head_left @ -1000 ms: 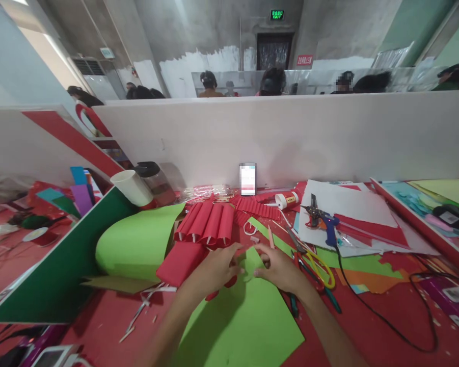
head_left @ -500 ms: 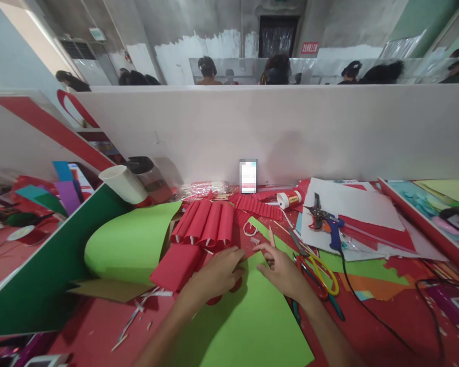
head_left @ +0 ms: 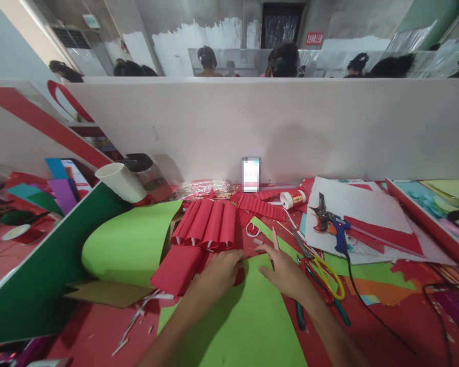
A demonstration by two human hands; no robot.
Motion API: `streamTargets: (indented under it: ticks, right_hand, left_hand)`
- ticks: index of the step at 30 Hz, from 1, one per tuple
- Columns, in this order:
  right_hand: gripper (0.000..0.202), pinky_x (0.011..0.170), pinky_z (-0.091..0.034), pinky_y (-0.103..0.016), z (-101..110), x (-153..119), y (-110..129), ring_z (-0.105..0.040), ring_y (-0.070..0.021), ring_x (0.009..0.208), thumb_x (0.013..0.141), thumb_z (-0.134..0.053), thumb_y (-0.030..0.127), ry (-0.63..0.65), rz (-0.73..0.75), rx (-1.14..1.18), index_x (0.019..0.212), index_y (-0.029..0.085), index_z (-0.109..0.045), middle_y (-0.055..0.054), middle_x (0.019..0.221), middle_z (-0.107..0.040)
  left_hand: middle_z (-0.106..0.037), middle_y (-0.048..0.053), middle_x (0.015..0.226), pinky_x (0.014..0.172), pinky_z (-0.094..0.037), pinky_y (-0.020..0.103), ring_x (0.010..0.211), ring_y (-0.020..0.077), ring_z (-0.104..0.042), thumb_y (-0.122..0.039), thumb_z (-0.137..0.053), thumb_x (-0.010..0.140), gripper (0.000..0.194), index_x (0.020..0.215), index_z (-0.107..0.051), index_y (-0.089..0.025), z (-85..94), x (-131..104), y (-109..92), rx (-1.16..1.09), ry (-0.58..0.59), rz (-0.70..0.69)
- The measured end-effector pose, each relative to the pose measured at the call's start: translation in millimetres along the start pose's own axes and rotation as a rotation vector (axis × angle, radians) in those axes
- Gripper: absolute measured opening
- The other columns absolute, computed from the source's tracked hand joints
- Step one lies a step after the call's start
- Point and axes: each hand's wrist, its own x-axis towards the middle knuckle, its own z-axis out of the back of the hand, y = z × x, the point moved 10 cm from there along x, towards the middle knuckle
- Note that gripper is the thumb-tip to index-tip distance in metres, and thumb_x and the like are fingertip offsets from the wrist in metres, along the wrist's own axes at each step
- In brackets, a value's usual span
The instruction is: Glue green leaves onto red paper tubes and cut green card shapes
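Note:
A sheet of light green paper (head_left: pixel 248 321) lies in front of me, its far end between my two hands. My left hand (head_left: pixel 226 271) rests at its left edge with the fingers curled. A small dark red piece (head_left: pixel 239 277) shows under those fingers; whether they grip it or the paper is hidden. Over the sheet's far right corner, my right hand (head_left: pixel 281 270) has thumb and fingers apart, holding nothing visible. Beyond my left hand are a row of red paper rolls (head_left: pixel 206 221) and a flat red block (head_left: pixel 177 268).
Scissors with yellow handles (head_left: pixel 326 278), pliers with red and teal handles (head_left: pixel 321 285) and a blue glue gun (head_left: pixel 338 232) lie to the right. A curled green sheet (head_left: pixel 130 244) and white cup (head_left: pixel 121 182) are left. A phone (head_left: pixel 251 175) leans against the partition (head_left: pixel 198 127).
The camera view has shifted slightly. The green sheet's near end has swung left between the frames. Both hands stay near its far end in much the same pose.

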Motion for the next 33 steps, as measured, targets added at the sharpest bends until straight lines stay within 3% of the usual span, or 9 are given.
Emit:
streamTargets:
  ticks: [3, 6, 7, 10, 12, 17, 23, 29, 33]
  right_hand:
    - [0.049, 0.097, -0.045, -0.038, 1.8, 3.1, 1.9, -0.062, -0.028, 0.119, 0.087, -0.059, 0.02, 0.0, 0.012, -0.029, 0.135, 0.024, -0.057, -0.008, 0.134, -0.065]
    - [0.051, 0.095, -0.046, -0.038, 2.1, 6.8, 1.8, -0.063, -0.0288, 0.118, 0.087, -0.059, 0.018, -0.003, 0.014, -0.056, 0.138, 0.023, -0.054, -0.009, 0.13, -0.068]
    - [0.052, 0.094, -0.047, -0.037, 1.4, 8.1, 1.3, -0.064, -0.0287, 0.118, 0.086, -0.059, 0.018, -0.003, 0.016, -0.065, 0.138, 0.023, -0.054, -0.009, 0.13, -0.068]
    - [0.053, 0.093, -0.047, -0.037, -2.8, 11.6, -1.8, -0.065, -0.0289, 0.117, 0.085, -0.062, 0.016, -0.003, 0.017, -0.111, 0.137, 0.025, -0.054, -0.008, 0.129, -0.068]
    - [0.052, 0.094, -0.047, -0.038, -5.9, 13.1, -4.8, -0.064, -0.0303, 0.118, 0.085, -0.063, 0.016, -0.007, 0.019, -0.159, 0.136, 0.025, -0.055, -0.008, 0.13, -0.068]
    - [0.049, 0.094, -0.046, -0.04, -9.6, 13.8, -7.9, -0.062, -0.032, 0.122, 0.089, -0.061, 0.016, -0.027, 0.061, -0.237, 0.136, 0.026, -0.052, -0.008, 0.133, -0.066]
    - [0.048, 0.084, -0.048, -0.037, -7.5, 16.7, -14.6, -0.068, -0.0305, 0.107, 0.09, -0.06, 0.016, -0.049, 0.053, -0.276, 0.136, 0.028, -0.054, -0.008, 0.122, -0.07]
    - [0.037, 0.093, -0.047, -0.043, 24.7, 20.3, -25.2, -0.061, -0.0328, 0.115, 0.096, -0.055, 0.026, -0.249, 0.026, -0.45, 0.132, 0.02, -0.057, -0.015, 0.122, -0.065]
    - [0.042, 0.085, -0.048, -0.04, 28.8, 28.3, -36.8, -0.065, -0.0317, 0.106, 0.098, -0.046, 0.021, -0.219, -0.022, -0.599, 0.14, 0.02, -0.052, -0.015, 0.111, -0.067]
  left_hand:
    - [-0.073, 0.009, 0.103, 0.075, -0.047, 0.029, 0.092, 0.0225, -0.068, 0.0, -0.04, 0.09, 0.037, 0.108, -0.067, -0.018, -1.0, -0.7, -5.6, 0.115, -0.041, -0.033]
    - [-0.067, 0.012, 0.122, 0.092, -0.049, 0.037, 0.117, 0.0284, -0.059, 0.006, -0.041, 0.086, 0.047, 0.123, -0.061, -0.015, -5.7, -12.6, -16.4, 0.331, -0.115, -0.074]
    - [-0.065, 0.012, 0.127, 0.097, -0.048, 0.04, 0.121, 0.0294, -0.057, 0.004, -0.043, 0.087, 0.047, 0.127, -0.059, -0.014, -11.3, -18.3, -23.3, 0.379, -0.122, -0.126]
    - [-0.066, 0.01, 0.123, 0.093, -0.052, 0.041, 0.111, 0.0284, -0.061, -0.007, -0.051, 0.091, 0.038, 0.128, -0.058, -0.016, -36.5, -34.9, -36.8, 0.403, -0.072, -0.268]
    - [-0.065, 0.011, 0.127, 0.095, -0.053, 0.044, 0.116, 0.0298, -0.059, -0.011, -0.048, 0.095, 0.04, 0.134, -0.056, -0.016, -47.0, -41.9, -37.5, 0.44, -0.092, -0.299]
    - [-0.056, 0.014, 0.145, 0.105, -0.047, 0.047, 0.131, 0.0325, -0.052, -0.02, -0.043, 0.101, 0.045, 0.145, -0.049, -0.014, -62.8, -46.4, -31.2, 0.5, -0.157, -0.274]
    - [-0.056, 0.019, 0.145, 0.101, -0.049, 0.047, 0.128, 0.0339, -0.056, -0.023, -0.044, 0.1, 0.046, 0.144, -0.051, -0.01, -75.8, -46.6, -36.8, 0.579, -0.189, -0.237]
    - [-0.063, 0.026, 0.133, 0.094, -0.054, 0.05, 0.119, 0.0375, -0.063, -0.034, -0.052, 0.097, 0.049, 0.138, -0.059, -0.008, -75.8, -40.0, -56.8, 0.627, -0.292, -0.204]
    - [-0.061, 0.027, 0.134, 0.088, -0.056, 0.053, 0.116, 0.0398, -0.064, -0.023, -0.05, 0.094, 0.044, 0.134, -0.063, -0.009, -84.2, -36.0, -63.6, 0.619, -0.311, -0.181]
